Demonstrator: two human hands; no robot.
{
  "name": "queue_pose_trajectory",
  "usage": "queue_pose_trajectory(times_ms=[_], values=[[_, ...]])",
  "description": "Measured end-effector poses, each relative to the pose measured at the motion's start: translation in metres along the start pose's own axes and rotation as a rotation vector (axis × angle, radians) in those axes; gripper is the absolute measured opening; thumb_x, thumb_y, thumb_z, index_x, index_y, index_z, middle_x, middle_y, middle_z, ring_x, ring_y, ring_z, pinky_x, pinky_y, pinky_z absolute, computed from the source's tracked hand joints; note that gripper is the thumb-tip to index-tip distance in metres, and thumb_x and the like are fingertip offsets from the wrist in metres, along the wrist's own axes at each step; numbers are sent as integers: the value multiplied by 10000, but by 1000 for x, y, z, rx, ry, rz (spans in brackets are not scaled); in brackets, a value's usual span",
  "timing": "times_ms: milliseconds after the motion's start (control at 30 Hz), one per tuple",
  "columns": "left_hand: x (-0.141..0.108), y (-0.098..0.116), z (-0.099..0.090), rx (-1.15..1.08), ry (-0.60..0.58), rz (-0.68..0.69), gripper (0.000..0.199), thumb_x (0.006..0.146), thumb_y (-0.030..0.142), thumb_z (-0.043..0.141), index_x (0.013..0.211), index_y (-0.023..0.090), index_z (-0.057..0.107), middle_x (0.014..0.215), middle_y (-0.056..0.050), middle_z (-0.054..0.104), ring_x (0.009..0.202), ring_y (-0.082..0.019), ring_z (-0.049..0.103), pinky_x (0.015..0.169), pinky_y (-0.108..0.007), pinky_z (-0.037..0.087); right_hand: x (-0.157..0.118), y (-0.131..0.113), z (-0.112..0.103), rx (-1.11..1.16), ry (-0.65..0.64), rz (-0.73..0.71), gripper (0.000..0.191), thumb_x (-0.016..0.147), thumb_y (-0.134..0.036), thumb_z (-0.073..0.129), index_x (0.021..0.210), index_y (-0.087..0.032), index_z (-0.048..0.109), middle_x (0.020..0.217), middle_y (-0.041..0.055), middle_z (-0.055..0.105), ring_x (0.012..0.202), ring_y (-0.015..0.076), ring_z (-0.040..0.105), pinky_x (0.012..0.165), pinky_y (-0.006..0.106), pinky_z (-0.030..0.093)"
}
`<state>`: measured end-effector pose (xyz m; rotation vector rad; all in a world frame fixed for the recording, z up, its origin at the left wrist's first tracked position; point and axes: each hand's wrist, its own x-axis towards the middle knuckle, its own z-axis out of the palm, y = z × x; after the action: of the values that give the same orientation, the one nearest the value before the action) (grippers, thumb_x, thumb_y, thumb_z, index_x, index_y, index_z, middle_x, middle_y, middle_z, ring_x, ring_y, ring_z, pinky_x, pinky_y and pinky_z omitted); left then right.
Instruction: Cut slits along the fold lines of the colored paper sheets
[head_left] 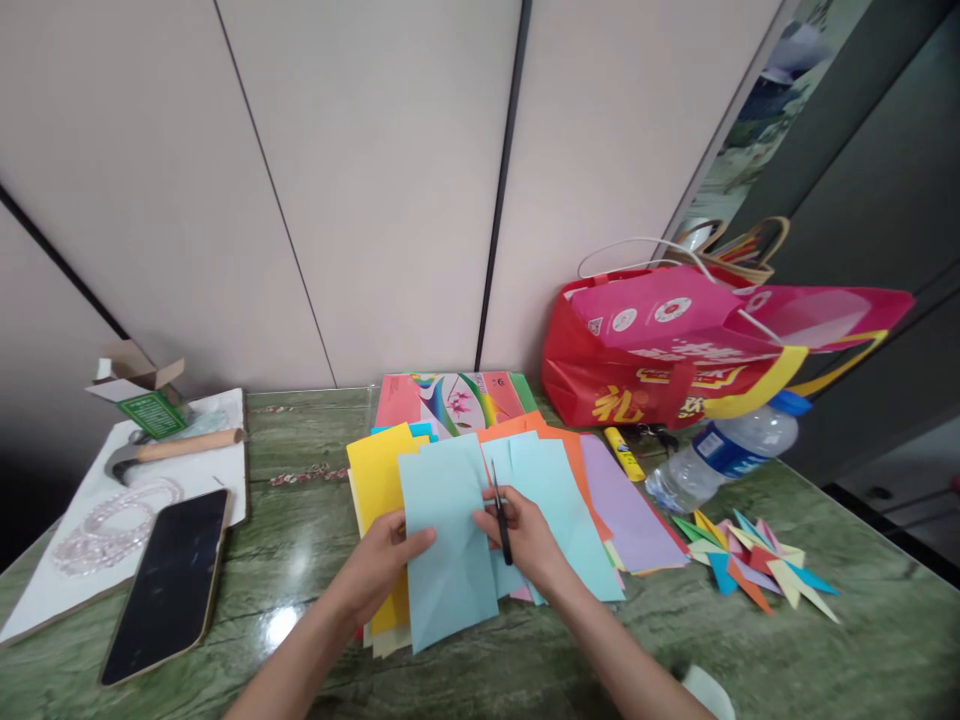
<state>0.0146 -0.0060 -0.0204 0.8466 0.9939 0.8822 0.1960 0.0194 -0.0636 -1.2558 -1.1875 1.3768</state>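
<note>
My left hand (390, 558) pinches the left edge of a light blue paper sheet (448, 570), thumb on top, and the sheet is tilted up above the pile. Across from it, my right hand (519, 530) is closed around slim black-handled scissors (502, 520), seen nearly edge-on with the tip pointing away from me. Its fingers also touch the right edge of the raised sheet. Under and beside the hands lie a second light blue sheet (559, 520), yellow paper (379, 470), orange paper (517, 424) and purple paper (622, 510), fanned out on the table.
A patterned paper pack (454, 402) lies behind the pile. At right are a yellow glue stick (624, 453), water bottle (724, 455), red bag (637, 370) and folded paper pieces (754, 560). Leftward are a phone (169, 585), hammer (172, 450), beads (105, 530) and small box (150, 400).
</note>
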Motion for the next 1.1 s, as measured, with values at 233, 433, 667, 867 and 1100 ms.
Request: queue_pose_trajectory(times_ms=[233, 433, 667, 867, 1100], values=[[-3, 7, 0, 13, -3, 74, 275, 664, 282, 711, 900, 141, 711, 954, -88, 728, 908, -258, 628, 823, -334, 455, 1, 0, -1, -58, 110, -114, 421, 574, -366, 744, 902, -196, 543, 936, 49, 599, 845, 215, 559, 762, 328, 457], [-5, 10, 4, 80, 111, 212, 264, 719, 282, 651, 964, 187, 680, 1011, -54, 707, 946, -254, 611, 834, -346, 461, -7, -14, 6, 103, 58, -84, 464, 574, -408, 745, 904, -187, 507, 713, 5, 622, 622, 171, 563, 553, 269, 457], [3, 6, -17, 670, 553, 416, 433, 677, 321, 640, 1086, 203, 564, 1107, -103, 561, 974, -268, 543, 821, -357, 441, 9, -26, -47, -227, 273, -106, 494, 571, -450, 679, 943, -165, 521, 597, -2, 639, 443, 134, 498, 423, 235, 382], [13, 1, -48, 833, 751, 405, 534, 646, 288, 544, 1158, 152, 478, 901, -67, 493, 726, -251, 522, 757, -464, 444, 22, -19, -106, -501, 467, -48, 249, 519, -249, 679, 750, -189, 609, 498, -11, 578, 496, 192, 539, 475, 259, 346], [17, -5, -54, 893, 737, 374, 568, 669, 298, 482, 1210, 138, 415, 948, -84, 502, 608, -205, 538, 692, -446, 460, 14, -30, -89, -588, 653, -157, 352, 678, -214, 543, 1028, -202, 512, 1069, 142, 584, 1029, 303, 518, 795, 391, 380]])
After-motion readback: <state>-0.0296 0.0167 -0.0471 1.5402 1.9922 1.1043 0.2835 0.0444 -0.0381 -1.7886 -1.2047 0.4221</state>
